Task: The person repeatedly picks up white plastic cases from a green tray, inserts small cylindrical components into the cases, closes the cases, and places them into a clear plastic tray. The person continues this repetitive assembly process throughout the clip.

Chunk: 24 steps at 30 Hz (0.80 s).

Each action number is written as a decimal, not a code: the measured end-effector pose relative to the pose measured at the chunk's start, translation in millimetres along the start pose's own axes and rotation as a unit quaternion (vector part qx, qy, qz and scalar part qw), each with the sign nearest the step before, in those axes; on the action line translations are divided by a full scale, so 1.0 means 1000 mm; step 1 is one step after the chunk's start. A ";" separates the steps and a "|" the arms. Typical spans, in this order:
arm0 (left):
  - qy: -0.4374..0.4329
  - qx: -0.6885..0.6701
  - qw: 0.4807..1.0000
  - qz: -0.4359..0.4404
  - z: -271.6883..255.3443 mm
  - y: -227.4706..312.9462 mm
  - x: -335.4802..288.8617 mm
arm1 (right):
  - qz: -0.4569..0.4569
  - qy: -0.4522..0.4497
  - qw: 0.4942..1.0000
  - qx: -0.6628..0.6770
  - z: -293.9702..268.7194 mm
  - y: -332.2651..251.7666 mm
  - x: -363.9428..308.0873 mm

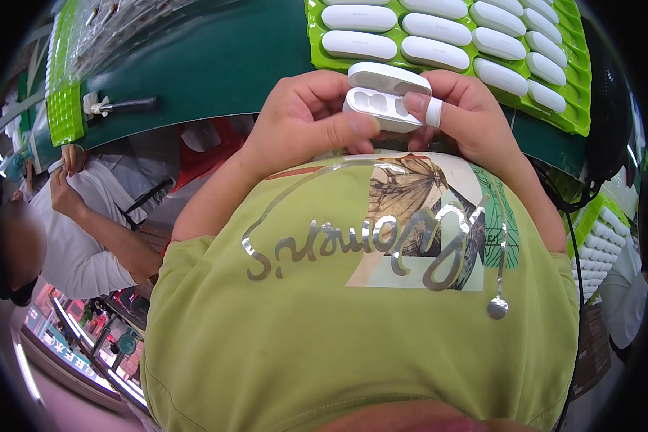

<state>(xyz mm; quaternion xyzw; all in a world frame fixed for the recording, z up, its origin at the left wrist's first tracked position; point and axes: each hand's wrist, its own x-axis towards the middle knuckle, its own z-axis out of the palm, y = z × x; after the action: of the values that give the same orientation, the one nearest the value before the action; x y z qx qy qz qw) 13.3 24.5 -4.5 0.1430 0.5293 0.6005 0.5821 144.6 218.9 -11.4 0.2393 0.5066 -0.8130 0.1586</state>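
A white earbud charging case [373,119] is held up at the table's near edge, its lid tipped back and its hollow slots facing me. My left hand [299,119] closes on the case's left side, thumb along the front. At the other end my right hand [475,119] grips it, with the thumb laid over the right slot and a band of white tape [433,113] round that thumb. The slot under the thumb is partly hidden. No earbuds show in the slots that I can see.
Just beyond my hands, a green tray [579,86] holds rows of closed white cases. On the dark green table [230,68] lie a grey-handled tool [129,105] and clear plastic bags [122,32]. A co-worker [93,216] sits at left; a black cable [574,273] hangs at right.
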 end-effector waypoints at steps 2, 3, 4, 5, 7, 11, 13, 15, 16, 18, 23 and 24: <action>0.011 0.026 0.999 0.024 0.004 -0.004 -0.001 | 0.011 0.015 1.000 -0.002 0.002 0.000 0.001; 0.010 0.035 0.999 0.014 0.003 -0.004 0.000 | 0.011 0.010 1.000 0.001 0.002 0.000 0.001; 0.009 0.044 0.999 0.005 0.000 -0.004 0.002 | 0.011 0.006 1.000 0.004 0.002 0.000 0.001; 0.009 0.053 0.999 -0.003 -0.002 -0.004 0.002 | 0.010 0.000 1.000 0.006 0.002 0.000 0.002; 0.017 0.030 0.999 -0.005 -0.002 -0.006 0.001 | -0.001 -0.010 1.000 -0.001 -0.003 0.000 0.002; 0.034 0.019 0.999 -0.016 -0.005 -0.011 0.003 | -0.203 0.013 0.979 -0.027 0.005 0.009 -0.004; 0.042 0.006 0.999 -0.007 -0.002 -0.013 0.002 | -0.230 -0.038 0.965 -0.119 -0.005 0.001 -0.007; 0.037 0.001 0.999 -0.007 -0.001 -0.013 0.002 | -0.256 -0.031 0.952 -0.166 -0.008 -0.001 -0.006; 0.031 0.002 0.999 -0.009 -0.003 -0.012 0.002 | -0.232 0.000 0.962 -0.143 -0.001 0.000 -0.006; 0.017 0.017 1.000 -0.009 -0.002 -0.007 0.006 | -0.210 0.008 0.968 -0.139 0.002 0.003 -0.004; -0.027 0.072 0.996 0.046 -0.005 -0.004 0.008 | -0.056 -0.010 0.998 0.018 -0.009 0.000 0.000; -0.019 0.034 0.998 0.046 -0.002 -0.003 0.007 | -0.098 0.000 0.995 -0.013 -0.002 0.001 0.000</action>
<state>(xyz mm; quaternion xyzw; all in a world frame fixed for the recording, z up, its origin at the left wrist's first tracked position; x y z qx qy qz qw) 11.5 28.6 -10.9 0.1985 0.5309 0.6056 0.5585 145.5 219.8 -13.1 0.1860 0.5379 -0.8182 0.0811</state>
